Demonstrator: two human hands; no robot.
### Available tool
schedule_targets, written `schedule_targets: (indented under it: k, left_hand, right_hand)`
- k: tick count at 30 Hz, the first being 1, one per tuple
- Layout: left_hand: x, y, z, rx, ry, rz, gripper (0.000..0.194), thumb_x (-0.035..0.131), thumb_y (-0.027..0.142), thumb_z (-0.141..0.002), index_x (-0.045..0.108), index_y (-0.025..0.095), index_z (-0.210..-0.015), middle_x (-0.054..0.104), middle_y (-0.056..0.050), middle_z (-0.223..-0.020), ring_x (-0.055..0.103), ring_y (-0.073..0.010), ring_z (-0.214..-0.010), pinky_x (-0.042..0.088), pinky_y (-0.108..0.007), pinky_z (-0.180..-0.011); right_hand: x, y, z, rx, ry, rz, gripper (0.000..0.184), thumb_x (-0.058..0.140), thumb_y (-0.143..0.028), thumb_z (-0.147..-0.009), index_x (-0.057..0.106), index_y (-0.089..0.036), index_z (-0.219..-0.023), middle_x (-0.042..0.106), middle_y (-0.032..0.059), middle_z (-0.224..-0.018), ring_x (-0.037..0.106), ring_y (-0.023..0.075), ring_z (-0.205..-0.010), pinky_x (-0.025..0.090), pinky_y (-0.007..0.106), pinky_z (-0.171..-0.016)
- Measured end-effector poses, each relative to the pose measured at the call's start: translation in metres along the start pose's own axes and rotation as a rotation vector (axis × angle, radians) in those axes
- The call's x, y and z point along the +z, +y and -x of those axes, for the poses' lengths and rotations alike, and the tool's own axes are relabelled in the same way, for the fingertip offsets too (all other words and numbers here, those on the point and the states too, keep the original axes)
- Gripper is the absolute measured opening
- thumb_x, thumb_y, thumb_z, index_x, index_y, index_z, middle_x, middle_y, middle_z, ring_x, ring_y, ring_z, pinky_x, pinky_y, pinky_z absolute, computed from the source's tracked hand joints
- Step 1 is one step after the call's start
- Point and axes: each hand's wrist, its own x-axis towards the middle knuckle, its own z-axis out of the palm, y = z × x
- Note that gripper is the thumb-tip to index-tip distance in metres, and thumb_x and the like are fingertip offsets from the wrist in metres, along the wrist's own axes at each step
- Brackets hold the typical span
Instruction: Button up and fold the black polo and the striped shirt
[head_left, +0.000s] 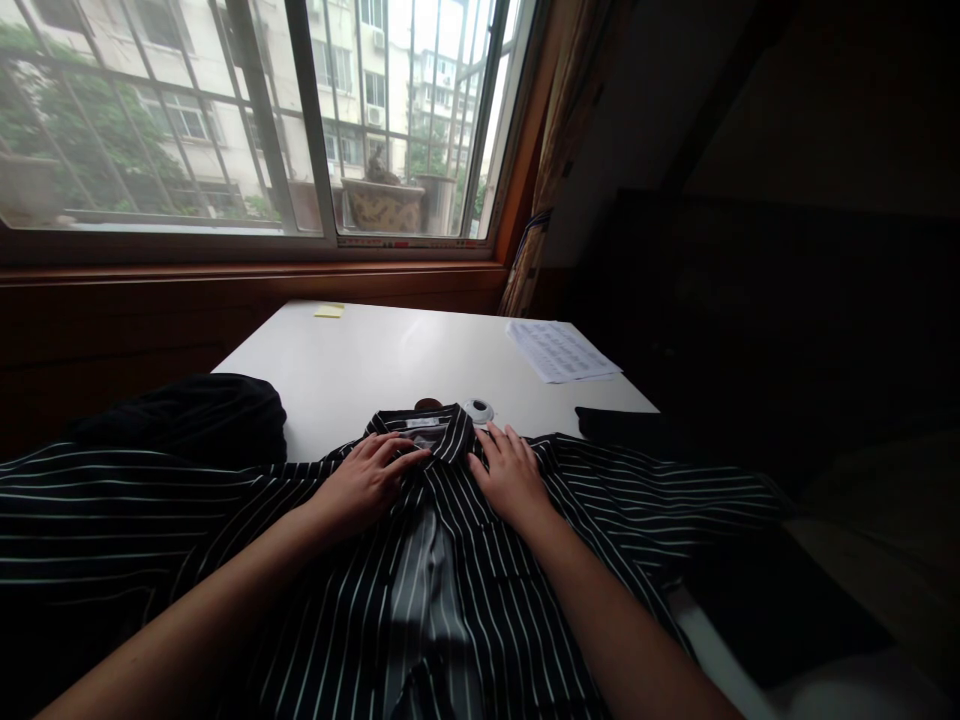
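A black shirt with white stripes [495, 560] lies spread front up, its sleeves reaching out to both sides and its front parted down the middle. My left hand [369, 478] rests on the left side of the collar [453, 436], fingers stretched out and thumb toward the neck opening. On the other side, my right hand [511, 474] lies with fingers apart on the cloth just right of the collar. A pale label [422, 423] shows inside the neck. Beneath my fingertips the fabric is partly hidden.
The shirt covers the near part of a white table [360, 350]. Dark bundled cloth [225, 410] lies at the left. Printed sheets [562, 350] and a yellow sticky note [329, 311] are farther back. A round white object [478, 410] and a brown one [428, 404] sit behind the collar.
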Motion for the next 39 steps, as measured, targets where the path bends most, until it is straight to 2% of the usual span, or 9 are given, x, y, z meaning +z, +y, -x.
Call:
schedule_targets:
  k: [5,12,17,27,39]
  left_hand:
    - [-0.0006,-0.0012,-0.0005,0.025,0.018,0.006,0.040,0.046,0.022,-0.099,0.053,0.034,-0.136,0.050,-0.005,-0.140,0.041,-0.0293,-0.132,0.036,-0.056,-0.111]
    - [-0.0027,-0.0006,-0.0024,0.045,0.010,0.019,0.029,0.048,0.014,-0.095,0.062,0.023,-0.119,0.051,-0.008,-0.138,0.040,-0.0285,-0.133,0.037,-0.053,-0.112]
    - [-0.0031,-0.0012,-0.0027,0.047,0.013,0.026,0.028,0.050,0.012,-0.092,0.063,0.023,-0.115,0.051,-0.008,-0.138,0.040,-0.0290,-0.133,0.038,-0.053,-0.111]
    - [-0.0049,0.0000,-0.0032,0.054,0.037,0.029,0.025,0.051,0.015,-0.094,0.065,0.023,-0.114,0.053,-0.008,-0.138,0.042,-0.0287,-0.132,0.040,-0.054,-0.110]
    - [-0.0009,-0.0064,-0.0024,0.050,0.058,0.059,0.037,0.051,0.016,-0.095,0.060,0.029,-0.128,0.055,-0.004,-0.140,0.043,-0.0264,-0.135,0.039,-0.052,-0.112]
  right_hand:
    - [0.0000,0.0000,0.0003,0.001,0.009,-0.007,0.051,0.043,-0.044,-0.098,0.047,-0.023,-0.144,0.039,0.0056,-0.154,0.030,0.0310,-0.142,0.021,0.048,-0.115]
    - [-0.0012,-0.0004,0.0004,0.005,0.006,-0.017,0.051,0.044,-0.044,-0.097,0.048,-0.024,-0.144,0.041,0.0049,-0.154,0.031,0.0311,-0.142,0.022,0.048,-0.116]
    - [-0.0016,-0.0006,0.0003,0.005,-0.002,-0.007,0.051,0.043,-0.044,-0.097,0.047,-0.024,-0.144,0.040,0.0052,-0.154,0.030,0.0307,-0.142,0.022,0.048,-0.115]
    - [-0.0026,-0.0011,0.0003,0.010,-0.009,-0.009,0.051,0.043,-0.045,-0.097,0.047,-0.024,-0.144,0.039,0.0049,-0.155,0.030,0.0306,-0.142,0.022,0.047,-0.116]
    - [-0.0026,0.0001,0.0001,0.004,-0.011,-0.017,0.051,0.042,-0.044,-0.097,0.047,-0.023,-0.144,0.040,0.0058,-0.154,0.029,0.0303,-0.142,0.021,0.047,-0.116]
